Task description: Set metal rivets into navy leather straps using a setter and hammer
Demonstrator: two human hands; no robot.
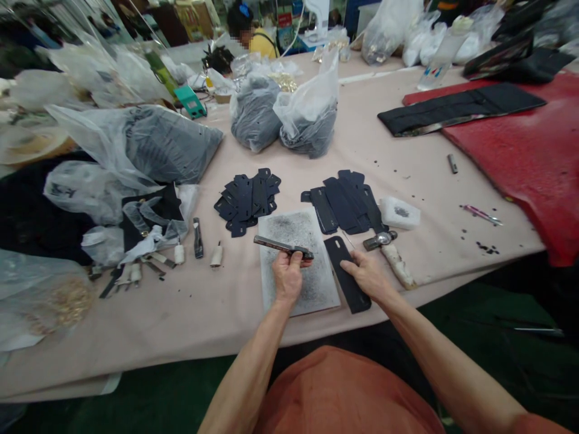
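My left hand [289,280] is closed around a long dark metal punch [277,244], held level above a speckled pale board [274,295]. To its right, my right hand [365,274] grips a dark navy strip [346,283] with slotted ends, thumb on top. A thin pointed metal rod [348,240] sticks out by the right fingertips; whether they hold it is unclear. A hammer [398,262] with a wrapped handle lies just right of that hand. Beyond the board are two piles of slotted navy pieces, the left pile [246,202] and the right pile [346,202].
A white block [400,213] is beside the right pile. Small tools, including a dark punch [198,238], lie at left near plastic bags. Filled bags [310,120] stand behind. Red material [520,157] and a pen [482,214] are at right. A person [262,42] is far back.
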